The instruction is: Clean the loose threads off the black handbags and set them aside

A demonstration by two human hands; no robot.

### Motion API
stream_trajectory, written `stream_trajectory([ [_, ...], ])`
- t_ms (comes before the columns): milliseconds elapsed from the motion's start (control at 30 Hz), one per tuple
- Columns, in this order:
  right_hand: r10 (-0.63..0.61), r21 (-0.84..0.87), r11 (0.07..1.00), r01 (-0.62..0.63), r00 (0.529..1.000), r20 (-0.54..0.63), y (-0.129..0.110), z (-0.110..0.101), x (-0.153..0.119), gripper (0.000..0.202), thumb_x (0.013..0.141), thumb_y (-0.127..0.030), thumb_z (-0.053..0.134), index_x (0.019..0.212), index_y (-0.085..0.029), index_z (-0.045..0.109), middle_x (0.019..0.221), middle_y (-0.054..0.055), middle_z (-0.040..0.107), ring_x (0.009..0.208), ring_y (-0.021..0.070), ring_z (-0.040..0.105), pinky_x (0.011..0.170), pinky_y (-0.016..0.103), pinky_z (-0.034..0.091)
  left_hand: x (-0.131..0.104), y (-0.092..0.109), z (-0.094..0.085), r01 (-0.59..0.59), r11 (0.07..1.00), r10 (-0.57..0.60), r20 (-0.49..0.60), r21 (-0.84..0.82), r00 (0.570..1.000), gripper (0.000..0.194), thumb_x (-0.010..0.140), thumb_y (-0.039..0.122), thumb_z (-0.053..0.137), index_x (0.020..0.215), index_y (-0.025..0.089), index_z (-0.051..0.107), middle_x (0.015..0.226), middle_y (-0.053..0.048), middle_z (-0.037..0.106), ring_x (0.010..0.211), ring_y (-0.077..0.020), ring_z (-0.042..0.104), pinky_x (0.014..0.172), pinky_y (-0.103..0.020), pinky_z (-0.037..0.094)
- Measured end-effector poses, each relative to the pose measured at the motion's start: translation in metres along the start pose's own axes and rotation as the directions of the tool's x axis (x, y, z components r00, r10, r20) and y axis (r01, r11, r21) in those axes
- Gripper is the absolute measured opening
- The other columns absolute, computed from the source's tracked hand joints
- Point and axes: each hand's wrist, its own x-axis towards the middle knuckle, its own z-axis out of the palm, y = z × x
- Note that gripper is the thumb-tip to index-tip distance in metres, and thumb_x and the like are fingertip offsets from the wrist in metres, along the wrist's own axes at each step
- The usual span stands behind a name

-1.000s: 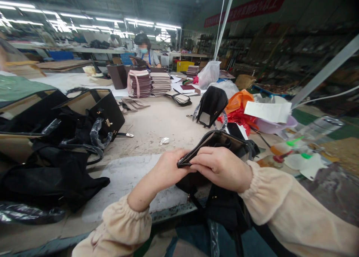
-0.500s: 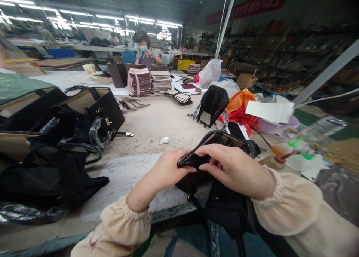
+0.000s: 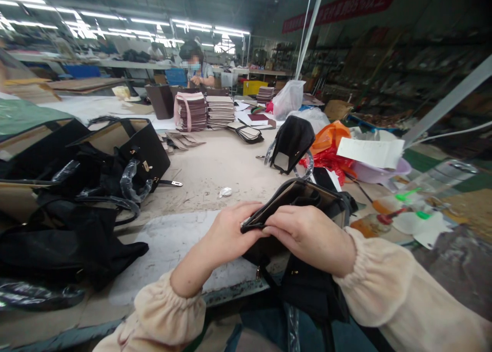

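Observation:
A black handbag (image 3: 313, 285) is held tilted at the table's front edge, its mouth facing up and showing a beige and black inside. My left hand (image 3: 234, 229) pinches the left corner of its rim, thumb below and fingers on top. Close beside it, my right hand (image 3: 305, 234) grips the near rim between thumb and fingers. Part of the bag hangs over my lap, with a plastic-wrapped strap below. Small gold fittings show on the bag's near side. The fingertips hide the exact spot being pinched.
More black handbags (image 3: 144, 152) crowd the left side. A smaller black bag (image 3: 294, 142) stands ahead, near an orange plastic bag (image 3: 332, 139) and a lilac basin (image 3: 380, 170). Stacked brown pieces (image 3: 192, 114) lie further back, before a seated person (image 3: 198, 70). Bottles (image 3: 371, 226) lie at right.
My right hand has moved slightly left and closed its fingers onto the rim, near my left hand. My left hand stays at the bag's corner.

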Motion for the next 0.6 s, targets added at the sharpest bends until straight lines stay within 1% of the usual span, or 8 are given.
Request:
stream_trajectory([
  [67, 0.031, -0.005, 1.000, -0.031, 1.000, 0.005, -0.0001, -0.0006, 0.0003, 0.021, 0.091, -0.025, 0.047, 0.082, -0.017, 0.065, 0.082, 0.003, 0.065, 0.078, 0.0132, 0.060, 0.072, 0.024, 0.045, -0.0028, 0.0012, -0.0009, -0.027, 0.999, 0.028, -0.028, 0.039, 0.999, 0.036, 0.077, 0.022, 0.065, 0.112, 0.021, 0.062, 0.114, -0.002, 0.065, 0.106, -0.0170, 0.060, 0.096, -0.029, 0.046],
  [133, 0.051, -0.017, 0.999, -0.050, 0.999, 0.008, -0.0003, -0.0004, 0.0007, 0.022, 0.091, -0.026, 0.046, 0.082, -0.018, 0.064, 0.081, 0.003, 0.064, 0.078, 0.0134, 0.059, 0.072, 0.024, 0.044, -0.0050, 0.0019, -0.0012, -0.050, 0.997, 0.053, -0.050, 0.067, 0.997, 0.035, 0.078, 0.020, 0.064, 0.113, 0.021, 0.062, 0.113, -0.002, 0.066, 0.104, -0.0162, 0.061, 0.095, -0.028, 0.047],
  [267, 0.092, -0.055, 0.994, -0.092, 0.996, 0.006, -0.0009, 0.0005, 0.0020, 0.024, 0.092, -0.029, 0.044, 0.083, -0.019, 0.063, 0.082, 0.002, 0.063, 0.079, 0.0137, 0.059, 0.071, 0.025, 0.042, -0.0066, 0.0020, 0.0001, -0.084, 0.992, 0.092, -0.083, 0.092, 0.992, 0.031, 0.080, 0.021, 0.062, 0.110, 0.018, 0.064, 0.111, -0.004, 0.068, 0.102, -0.0158, 0.063, 0.093, -0.027, 0.049],
  [333, 0.116, -0.072, 0.991, -0.116, 0.993, -0.005, -0.0011, 0.0006, 0.0031, 0.024, 0.093, -0.029, 0.043, 0.084, -0.019, 0.063, 0.083, 0.002, 0.063, 0.080, 0.0138, 0.059, 0.070, 0.024, 0.041, -0.0067, 0.0015, 0.0010, -0.097, 0.990, 0.106, -0.090, 0.104, 0.990, 0.029, 0.081, 0.021, 0.061, 0.109, 0.018, 0.065, 0.111, -0.004, 0.068, 0.102, -0.0157, 0.063, 0.093, -0.027, 0.049],
  [433, 0.141, -0.101, 0.985, -0.143, 0.990, -0.027, -0.0013, 0.0007, 0.0048, 0.025, 0.093, -0.030, 0.044, 0.081, -0.019, 0.062, 0.080, 0.002, 0.063, 0.077, 0.0135, 0.059, 0.067, 0.025, 0.039, -0.0067, 0.0006, 0.0015, -0.116, 0.986, 0.127, -0.094, 0.121, 0.987, 0.029, 0.083, 0.021, 0.058, 0.111, 0.018, 0.064, 0.113, -0.004, 0.067, 0.103, -0.0151, 0.062, 0.095, -0.027, 0.049],
  [500, 0.146, -0.118, 0.982, -0.150, 0.988, -0.040, -0.0013, 0.0009, 0.0058, 0.025, 0.092, -0.031, 0.044, 0.078, -0.019, 0.061, 0.079, 0.001, 0.063, 0.075, 0.0133, 0.059, 0.064, 0.025, 0.038, -0.0067, 0.0003, 0.0012, -0.128, 0.983, 0.140, -0.088, 0.129, 0.986, 0.030, 0.083, 0.021, 0.058, 0.112, 0.019, 0.064, 0.113, -0.004, 0.067, 0.104, -0.0147, 0.062, 0.095, -0.026, 0.049],
  [600, 0.145, -0.127, 0.980, -0.151, 0.988, -0.052, -0.0011, 0.0015, 0.0065, 0.025, 0.093, -0.032, 0.044, 0.079, -0.019, 0.061, 0.080, 0.001, 0.064, 0.074, 0.0131, 0.059, 0.062, 0.025, 0.036, -0.0069, -0.0001, 0.0011, -0.137, 0.980, 0.150, -0.090, 0.144, 0.985, 0.029, 0.084, 0.021, 0.057, 0.112, 0.017, 0.064, 0.113, -0.005, 0.067, 0.104, -0.0147, 0.062, 0.096, -0.026, 0.049],
])
